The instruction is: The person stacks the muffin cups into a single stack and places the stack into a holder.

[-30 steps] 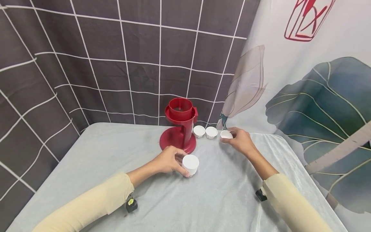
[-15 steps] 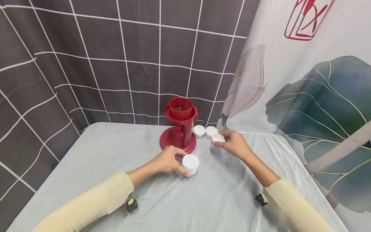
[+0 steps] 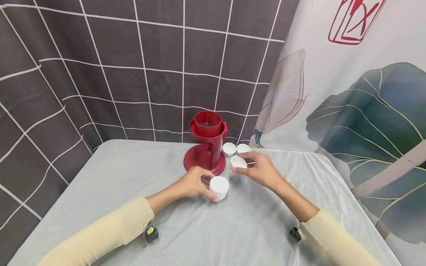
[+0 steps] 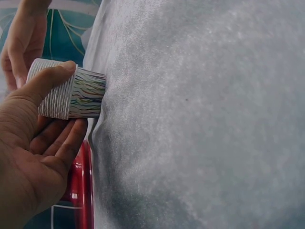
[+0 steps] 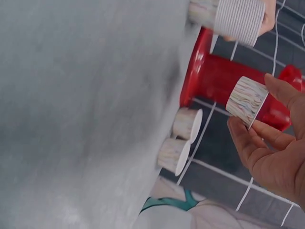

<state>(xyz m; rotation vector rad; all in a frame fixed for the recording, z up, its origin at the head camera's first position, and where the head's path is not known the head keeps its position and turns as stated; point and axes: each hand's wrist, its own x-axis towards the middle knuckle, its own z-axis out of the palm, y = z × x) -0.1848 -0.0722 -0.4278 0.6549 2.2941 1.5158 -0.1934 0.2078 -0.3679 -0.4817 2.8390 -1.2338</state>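
Observation:
My left hand grips a stack of white paper cups that stands upright on the table. In the left wrist view the stack shows many nested rims and colored wavy lines on the lowest cup. Between thumb and fingertips my right hand pinches a single paper cup, held above the table just behind and to the right of the stack. The right wrist view shows this cup with the same wavy print. Two more paper cups, one beside the other, stand at the back.
A red plastic stand with a round base and an open ring on top stands behind the left hand. Grey cloth covers the table. A dark checked curtain hangs behind, and a white floral one at the right.
My right hand has lifted the single cup from the right end of the back row and carried it left and nearer, toward the stack. The left hand and its stack have stayed in place.

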